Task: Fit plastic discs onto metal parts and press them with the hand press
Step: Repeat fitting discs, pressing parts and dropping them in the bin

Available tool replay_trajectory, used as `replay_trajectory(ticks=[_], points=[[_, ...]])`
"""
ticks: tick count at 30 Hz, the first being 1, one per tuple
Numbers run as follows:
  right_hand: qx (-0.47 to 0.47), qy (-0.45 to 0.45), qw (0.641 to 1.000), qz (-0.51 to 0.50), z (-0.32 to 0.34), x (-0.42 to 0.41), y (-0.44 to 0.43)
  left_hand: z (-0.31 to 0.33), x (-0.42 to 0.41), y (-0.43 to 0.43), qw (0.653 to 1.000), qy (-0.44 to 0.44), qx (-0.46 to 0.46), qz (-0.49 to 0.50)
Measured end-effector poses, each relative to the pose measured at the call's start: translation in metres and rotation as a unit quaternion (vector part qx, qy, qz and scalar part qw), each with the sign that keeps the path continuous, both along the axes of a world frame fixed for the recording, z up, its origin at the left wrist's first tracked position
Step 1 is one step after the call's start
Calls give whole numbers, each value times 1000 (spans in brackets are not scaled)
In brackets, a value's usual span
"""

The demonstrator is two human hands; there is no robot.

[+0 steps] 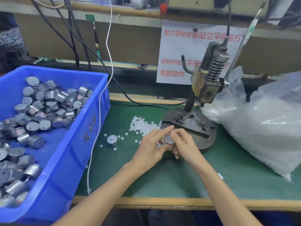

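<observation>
- My left hand (151, 147) grips a small metal part (167, 139) between the thumb and lower fingers, with the index finger stretched straight above it.
- My right hand (184, 144) has its fingers curled in and pinches a white plastic disc (170, 142) against that part.
- Both hands meet over the middle of the counter (211, 176), just in front of the hand press (203, 88), which stands toward the back edge.
- A pile of loose discs (143, 126) lies just left of the press base; strays are scattered around a second metal part (112, 141) standing upright nearby.
- The blue bin (91, 128) at the counter's left end is heaped with more metal parts and hangs over the front edge.
- A clear plastic bag (268, 128) fills the right end.
</observation>
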State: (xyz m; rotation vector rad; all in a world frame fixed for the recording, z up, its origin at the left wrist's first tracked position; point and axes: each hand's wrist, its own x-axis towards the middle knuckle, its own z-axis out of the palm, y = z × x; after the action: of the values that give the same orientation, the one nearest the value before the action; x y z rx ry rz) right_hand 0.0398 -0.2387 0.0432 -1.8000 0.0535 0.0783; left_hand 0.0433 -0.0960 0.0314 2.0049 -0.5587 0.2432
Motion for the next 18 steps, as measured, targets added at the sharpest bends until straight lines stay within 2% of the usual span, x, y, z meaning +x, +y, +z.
replay_trajectory(ticks=[3, 8, 11, 13, 18], points=[[67, -6, 997, -45, 8, 0, -28, 13, 11, -35, 996, 83, -42, 14], [-84, -33, 987, -136, 20, 21, -70, 21, 34, -84, 994, 101, 42, 1], [-147, -49, 975, -162, 21, 35, -79, 23, 47, -94, 987, 64, 137, 58], [-141, -61, 972, -178, 16, 37, -78, 22, 54, -96, 977, 22, 176, 118], [-103, -87, 974, -184, 5, 31, -81, 13, 70, -98, 969, -56, 183, 156]])
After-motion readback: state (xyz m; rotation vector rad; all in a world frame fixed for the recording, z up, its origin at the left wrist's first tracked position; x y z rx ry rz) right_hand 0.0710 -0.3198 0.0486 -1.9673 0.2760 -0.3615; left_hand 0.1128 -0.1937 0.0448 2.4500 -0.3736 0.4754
